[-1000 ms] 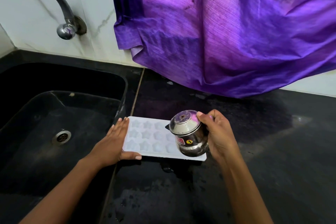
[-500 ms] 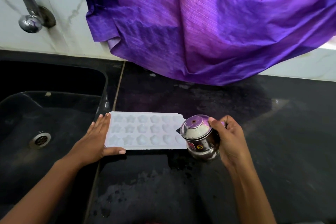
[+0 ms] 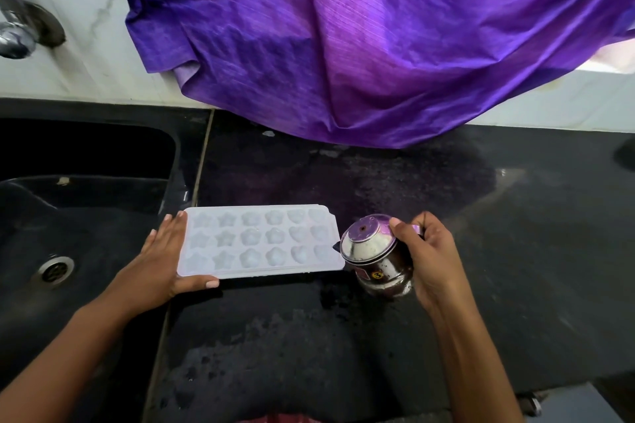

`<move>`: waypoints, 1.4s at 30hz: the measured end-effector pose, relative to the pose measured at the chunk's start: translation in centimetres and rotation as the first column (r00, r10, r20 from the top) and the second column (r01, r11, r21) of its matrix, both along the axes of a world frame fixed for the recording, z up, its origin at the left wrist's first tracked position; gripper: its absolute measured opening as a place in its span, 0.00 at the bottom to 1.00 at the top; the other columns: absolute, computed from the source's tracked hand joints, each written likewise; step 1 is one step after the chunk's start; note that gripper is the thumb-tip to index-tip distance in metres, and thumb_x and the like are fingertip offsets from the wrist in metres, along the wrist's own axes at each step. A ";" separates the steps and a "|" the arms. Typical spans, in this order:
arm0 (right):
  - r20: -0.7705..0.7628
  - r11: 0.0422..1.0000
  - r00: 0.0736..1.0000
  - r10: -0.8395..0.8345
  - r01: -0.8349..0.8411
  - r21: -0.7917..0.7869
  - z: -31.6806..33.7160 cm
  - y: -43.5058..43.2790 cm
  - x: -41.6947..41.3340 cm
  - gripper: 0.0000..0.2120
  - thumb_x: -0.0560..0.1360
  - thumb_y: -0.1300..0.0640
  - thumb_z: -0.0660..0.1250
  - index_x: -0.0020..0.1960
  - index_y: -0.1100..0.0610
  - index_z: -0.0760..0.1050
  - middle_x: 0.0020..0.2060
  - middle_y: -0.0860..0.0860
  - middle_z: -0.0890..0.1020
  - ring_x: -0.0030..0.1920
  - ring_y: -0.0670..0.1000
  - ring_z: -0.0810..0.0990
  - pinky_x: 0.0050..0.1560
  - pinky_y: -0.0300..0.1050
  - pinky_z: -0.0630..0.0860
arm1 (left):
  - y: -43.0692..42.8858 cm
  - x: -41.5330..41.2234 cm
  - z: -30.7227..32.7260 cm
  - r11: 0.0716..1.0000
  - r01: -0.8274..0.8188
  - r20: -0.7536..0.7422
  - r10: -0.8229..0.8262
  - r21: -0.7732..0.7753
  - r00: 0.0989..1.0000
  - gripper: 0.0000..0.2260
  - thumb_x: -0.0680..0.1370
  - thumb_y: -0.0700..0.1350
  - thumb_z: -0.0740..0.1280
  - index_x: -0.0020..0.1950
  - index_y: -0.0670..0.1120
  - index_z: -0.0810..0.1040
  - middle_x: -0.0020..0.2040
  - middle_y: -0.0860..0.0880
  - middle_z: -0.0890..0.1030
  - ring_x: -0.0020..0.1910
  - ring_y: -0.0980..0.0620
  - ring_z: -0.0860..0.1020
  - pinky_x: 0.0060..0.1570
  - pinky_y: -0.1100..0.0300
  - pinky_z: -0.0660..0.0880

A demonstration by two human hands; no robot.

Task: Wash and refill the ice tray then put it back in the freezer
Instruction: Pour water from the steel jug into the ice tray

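- Left hand (image 3: 161, 261): fingers straight, flat against the left end of the ice tray (image 3: 261, 240), thumb along its front edge.
- Right hand (image 3: 426, 257): fingers curled round a small steel pot (image 3: 374, 257), tipped with its spout at the tray's right end.
- Tray: thin white plastic with star and flower moulds, on the wet black counter (image 3: 343, 336) beside the sink (image 3: 86, 216).
- Risk: a hasty pour would likely flood the shallow moulds, and the light tray may slide on the slick stone.

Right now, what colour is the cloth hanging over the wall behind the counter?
The cloth is purple; the head view shows it best.
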State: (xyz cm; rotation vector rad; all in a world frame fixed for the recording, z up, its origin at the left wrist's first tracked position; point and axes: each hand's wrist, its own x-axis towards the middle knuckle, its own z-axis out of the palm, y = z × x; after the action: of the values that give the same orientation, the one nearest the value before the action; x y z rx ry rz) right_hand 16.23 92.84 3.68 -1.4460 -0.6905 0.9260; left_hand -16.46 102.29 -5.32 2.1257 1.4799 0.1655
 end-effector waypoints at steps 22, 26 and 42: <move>-0.019 1.000 1.000 -0.011 0.010 -0.012 -0.1 0.1 0.3 0.17 0.74 0.64 0.65 0.33 0.55 0.60 0.26 0.50 0.69 0.28 0.46 0.69 0.27 0.39 0.68 | -0.2 0.2 0.0 1.000 -0.009 0.024 0.009 0.017 1.000 0.62 0.52 0.78 0.58 0.76 0.48 0.37 0.77 0.51 0.39 0.71 0.60 0.34 0.69 0.60 0.37; -0.065 1.000 0.998 -0.004 0.003 -0.007 0.0 0.2 0.3 0.17 0.74 0.65 0.64 0.33 0.54 0.60 0.29 0.52 0.69 0.30 0.47 0.68 0.26 0.38 0.68 | -0.1 0.1 0.0 1.000 -0.009 0.019 0.009 0.010 1.000 0.66 0.49 0.83 0.53 0.76 0.48 0.36 0.77 0.51 0.39 0.71 0.59 0.34 0.69 0.59 0.37; 0.016 0.995 0.995 0.098 -0.098 0.009 0.6 1.8 -1.7 0.18 0.74 0.65 0.65 0.32 0.55 0.60 0.25 0.49 0.66 0.27 0.46 0.65 0.29 0.42 0.63 | -0.2 0.1 0.0 1.000 -0.017 0.057 0.018 -0.022 0.998 0.68 0.47 0.84 0.53 0.76 0.47 0.36 0.77 0.51 0.38 0.71 0.60 0.33 0.69 0.61 0.36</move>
State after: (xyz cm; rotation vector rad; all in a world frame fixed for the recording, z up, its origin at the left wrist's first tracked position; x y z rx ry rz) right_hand 14.53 94.62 4.29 -1.4225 -0.7824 0.9864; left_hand -16.34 102.11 -5.30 2.0745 1.4614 0.2146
